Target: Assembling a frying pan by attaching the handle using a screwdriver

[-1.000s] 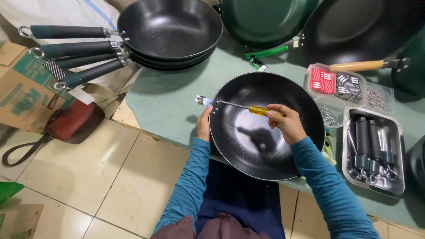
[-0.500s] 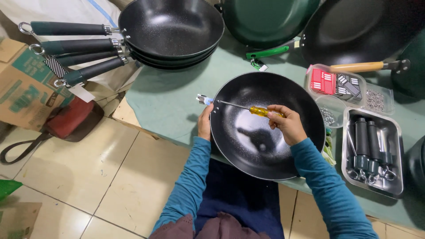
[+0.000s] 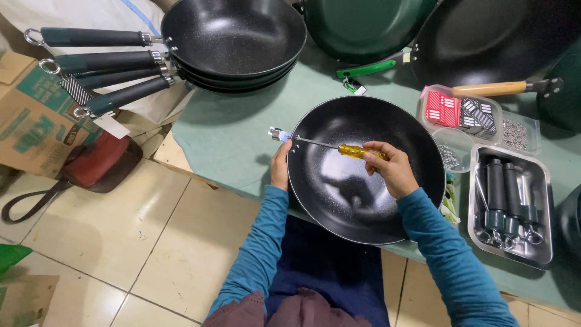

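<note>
Little has shifted over the last second: our right hand [image 3: 392, 169] still grips the yellow-handled screwdriver [image 3: 339, 148], its tip at the rim of the black pan [image 3: 363, 200], while our left hand [image 3: 280, 169] stays clamped on that rim.

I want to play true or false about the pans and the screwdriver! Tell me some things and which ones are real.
1. The right hand holds a screwdriver with a yellow handle. True.
2. The screwdriver's tip points at the middle of the black pan. False: it reaches across to the pan's left rim, where a small metal fitting sticks out.
3. The left hand grips the pan's left edge. True.
4. The metal tray on the right is full of spoons. False: it holds dark handles with metal ends.
5. The stacked pans at the top have their handles pointing left. True.
</note>
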